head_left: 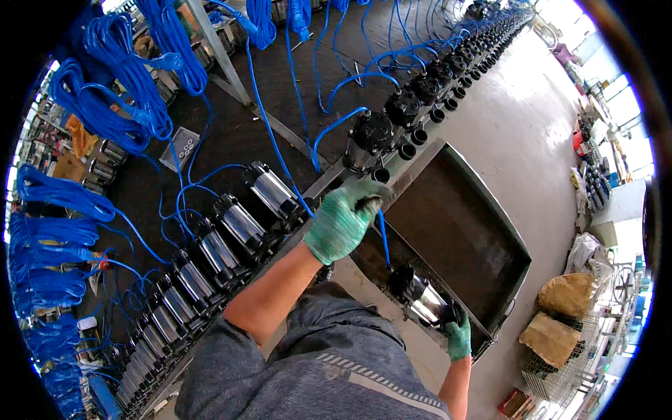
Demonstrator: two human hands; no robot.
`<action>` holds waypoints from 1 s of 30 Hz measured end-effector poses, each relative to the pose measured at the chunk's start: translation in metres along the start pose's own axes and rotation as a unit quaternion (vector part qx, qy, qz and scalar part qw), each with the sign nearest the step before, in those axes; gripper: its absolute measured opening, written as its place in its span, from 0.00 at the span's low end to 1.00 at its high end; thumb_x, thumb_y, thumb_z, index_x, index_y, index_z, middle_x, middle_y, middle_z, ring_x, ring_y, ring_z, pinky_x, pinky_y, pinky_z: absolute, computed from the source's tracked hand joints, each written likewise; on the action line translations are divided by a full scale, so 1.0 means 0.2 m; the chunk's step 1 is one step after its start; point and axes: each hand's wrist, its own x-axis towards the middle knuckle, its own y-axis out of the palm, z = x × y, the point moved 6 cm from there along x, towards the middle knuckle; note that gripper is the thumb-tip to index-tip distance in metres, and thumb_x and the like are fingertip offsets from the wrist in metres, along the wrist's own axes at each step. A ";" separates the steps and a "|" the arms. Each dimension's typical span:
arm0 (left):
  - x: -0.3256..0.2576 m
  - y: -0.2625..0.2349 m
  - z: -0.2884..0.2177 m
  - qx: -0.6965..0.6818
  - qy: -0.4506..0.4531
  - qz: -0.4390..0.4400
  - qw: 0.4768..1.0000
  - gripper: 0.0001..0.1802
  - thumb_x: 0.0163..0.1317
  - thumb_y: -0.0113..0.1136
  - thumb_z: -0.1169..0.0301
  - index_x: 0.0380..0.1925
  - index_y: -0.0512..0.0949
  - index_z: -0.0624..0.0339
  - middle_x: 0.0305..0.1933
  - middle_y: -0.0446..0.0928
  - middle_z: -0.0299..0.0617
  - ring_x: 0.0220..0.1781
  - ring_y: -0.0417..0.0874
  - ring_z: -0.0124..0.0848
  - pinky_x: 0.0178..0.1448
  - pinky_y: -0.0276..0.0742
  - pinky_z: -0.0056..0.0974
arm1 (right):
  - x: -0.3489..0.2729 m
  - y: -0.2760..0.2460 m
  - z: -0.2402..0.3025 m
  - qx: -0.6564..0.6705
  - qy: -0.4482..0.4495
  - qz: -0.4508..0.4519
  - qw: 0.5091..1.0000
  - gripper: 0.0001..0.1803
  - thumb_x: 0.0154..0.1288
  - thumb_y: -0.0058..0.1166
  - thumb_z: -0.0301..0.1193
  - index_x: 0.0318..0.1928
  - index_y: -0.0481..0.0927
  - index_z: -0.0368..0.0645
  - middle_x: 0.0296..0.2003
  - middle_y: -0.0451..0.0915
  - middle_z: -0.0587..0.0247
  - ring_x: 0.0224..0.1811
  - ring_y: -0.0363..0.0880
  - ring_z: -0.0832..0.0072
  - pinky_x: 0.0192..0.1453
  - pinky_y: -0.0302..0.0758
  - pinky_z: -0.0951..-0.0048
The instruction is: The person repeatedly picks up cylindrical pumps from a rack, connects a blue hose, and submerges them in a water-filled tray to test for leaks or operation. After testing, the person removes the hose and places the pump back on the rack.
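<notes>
Head view: gloved hands [343, 222] hold slim cable [383, 239] and shiny metal cylinder [427, 302].

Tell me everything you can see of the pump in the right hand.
The pump is a cylinder: a shiny, silver, metal-looking body between black ends. It lies aslant, one end toward the picture's upper left, the other in the grip of the gloved right hand. A blue cable runs from its upper-left end to the left hand. It is over the tray's near side; whether they touch is unclear.
</notes>
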 end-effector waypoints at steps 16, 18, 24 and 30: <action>0.57 -1.06 0.63 0.139 -0.030 -0.109 0.984 0.11 0.72 0.59 0.77 0.50 0.86 0.59 0.39 0.86 0.39 0.36 0.82 0.24 0.42 0.79 0.33 | 0.79 1.76 0.74 -0.118 -0.009 0.063 0.991 0.34 0.70 0.67 0.41 0.67 0.67 0.38 0.49 0.81 0.58 0.39 0.82 0.75 0.40 0.82 0.72; 0.61 -1.15 0.71 0.147 -0.045 -0.137 0.979 0.11 0.72 0.59 0.77 0.50 0.86 0.59 0.41 0.86 0.42 0.40 0.84 0.28 0.48 0.81 0.37 | 0.95 1.96 0.67 -0.055 -0.006 0.087 0.995 0.33 0.71 0.67 0.40 0.68 0.68 0.40 0.47 0.80 0.60 0.41 0.83 0.75 0.41 0.82 0.72; 0.68 -1.34 0.73 0.184 0.027 -0.199 0.962 0.12 0.71 0.60 0.75 0.51 0.85 0.59 0.44 0.87 0.45 0.44 0.86 0.33 0.52 0.81 0.38 | 1.26 2.30 0.46 -0.022 -0.009 0.079 0.997 0.34 0.70 0.66 0.41 0.69 0.67 0.41 0.50 0.80 0.59 0.44 0.82 0.73 0.41 0.83 0.69; 0.54 -1.35 0.77 0.349 -0.048 -0.145 0.925 0.17 0.68 0.65 0.69 0.57 0.82 0.55 0.54 0.84 0.50 0.49 0.86 0.44 0.55 0.81 0.43 | 1.17 2.33 0.50 -0.105 0.054 0.142 0.983 0.33 0.70 0.65 0.42 0.68 0.67 0.44 0.50 0.80 0.61 0.42 0.83 0.74 0.40 0.84 0.66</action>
